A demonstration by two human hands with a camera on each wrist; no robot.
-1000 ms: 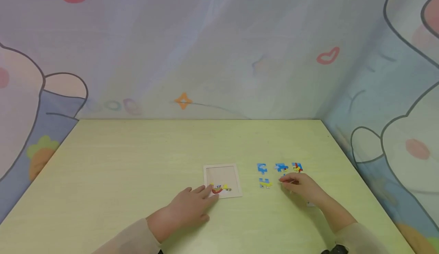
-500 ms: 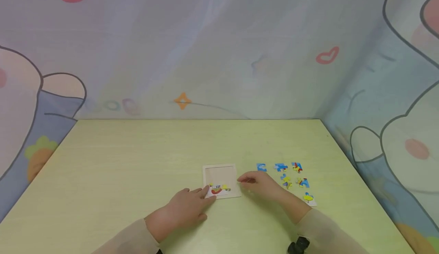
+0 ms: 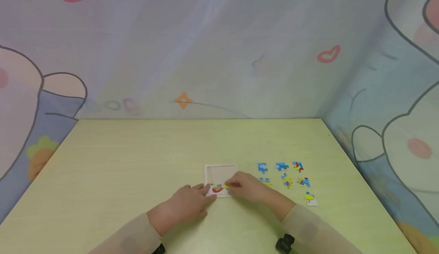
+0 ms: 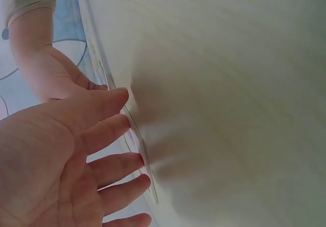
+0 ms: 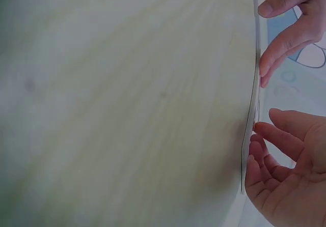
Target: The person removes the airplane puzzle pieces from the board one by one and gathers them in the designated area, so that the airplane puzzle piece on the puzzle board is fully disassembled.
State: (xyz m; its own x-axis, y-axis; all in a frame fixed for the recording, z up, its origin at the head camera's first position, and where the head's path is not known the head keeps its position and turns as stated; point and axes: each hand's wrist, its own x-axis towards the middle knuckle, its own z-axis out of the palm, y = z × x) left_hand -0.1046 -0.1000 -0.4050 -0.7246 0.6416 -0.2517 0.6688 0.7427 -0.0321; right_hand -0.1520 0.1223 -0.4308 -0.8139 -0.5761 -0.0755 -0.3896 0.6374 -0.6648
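A square wooden puzzle tray [image 3: 222, 166] with a pale rim lies on the table. Along its bottom sits a printed puzzle section [image 3: 217, 189] in red and yellow. The left hand [image 3: 188, 205] rests flat, straight fingertips over the tray's left and lower-left rim. At the tray's right side is the right hand [image 3: 247, 186], its fingertips over the yellow end of the printed section. In the right wrist view, the right hand [image 5: 295, 161] shows its index fingertip at the tray edge [image 5: 251, 115], the thumb apart and the other fingers bent. Nothing shows between its fingers.
Right of the tray lie several loose puzzle pieces, such as a blue one [image 3: 262, 167], a blue-and-red one [image 3: 297, 166] and a yellow-and-white one [image 3: 311, 199]. The right forearm partly covers the area below them. A patterned cloth backdrop [image 3: 219, 56] stands behind the table.
The right hand has moved left from the loose pieces to the tray's right side, uncovering the pieces there. The left hand has stayed on the tray.
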